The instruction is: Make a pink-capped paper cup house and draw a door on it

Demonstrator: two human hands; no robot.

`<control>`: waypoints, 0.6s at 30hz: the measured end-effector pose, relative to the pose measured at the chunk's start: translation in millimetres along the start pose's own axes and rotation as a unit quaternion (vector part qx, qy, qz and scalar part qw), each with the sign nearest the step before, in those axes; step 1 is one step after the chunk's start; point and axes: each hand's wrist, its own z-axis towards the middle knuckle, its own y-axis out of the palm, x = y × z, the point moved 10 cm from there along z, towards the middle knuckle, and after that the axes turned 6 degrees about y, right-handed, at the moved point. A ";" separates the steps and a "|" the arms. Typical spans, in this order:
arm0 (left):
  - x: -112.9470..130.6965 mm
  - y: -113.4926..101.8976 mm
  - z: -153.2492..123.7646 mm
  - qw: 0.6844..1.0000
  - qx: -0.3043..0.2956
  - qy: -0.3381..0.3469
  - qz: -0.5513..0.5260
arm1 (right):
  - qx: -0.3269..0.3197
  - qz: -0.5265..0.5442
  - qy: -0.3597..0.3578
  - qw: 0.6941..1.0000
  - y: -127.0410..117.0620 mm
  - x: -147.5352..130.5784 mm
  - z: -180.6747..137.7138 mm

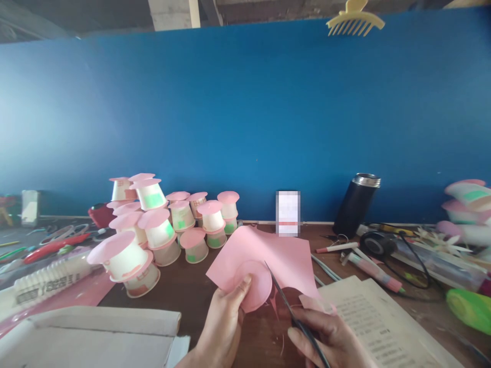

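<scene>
My left hand (226, 317) pinches a pink paper sheet (291, 255), thumb on top and the other fingers underneath. Beneath the thumb a round pink disc (259, 286) shows against the sheet; I cannot tell whether it is a separate piece laid on it. My right hand (326, 332) is closed around dark scissors (286, 301). Their tips lie over the sheet at the disc's right edge, and the handle loops are mostly hidden by the fingers. Thin pink scraps hang below the cut edge.
Paper cups with pink disc tops (153, 225) stand stacked at the left. A cardboard piece (92, 337) lies front left. Rightward are a black bottle (355, 207), a printed booklet (379, 322), markers (337, 248) and a cable. A phone (289, 212) leans on the blue partition (245, 112).
</scene>
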 end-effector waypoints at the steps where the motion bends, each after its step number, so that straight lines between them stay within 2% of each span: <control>1: -0.3 0.0 -0.1 1.000 -0.001 -0.002 0.003 | 0.002 0.000 0.004 1.000 -0.1 0.4 -0.4; 9: 1.2 -1.2 -0.1 1.000 0.003 -0.008 0.016 | -0.001 -0.021 -0.009 1.000 0.9 -1.5 -1.1; 14: -0.9 -10.8 -2.3 0.999 0.037 -0.021 0.033 | 0.016 0.018 0.005 1.000 1.2 4.0 -1.3; 18: -10.5 -21.6 -8.9 0.995 0.097 -0.029 0.025 | 0.019 0.032 -0.052 0.998 4.9 -15.8 -4.9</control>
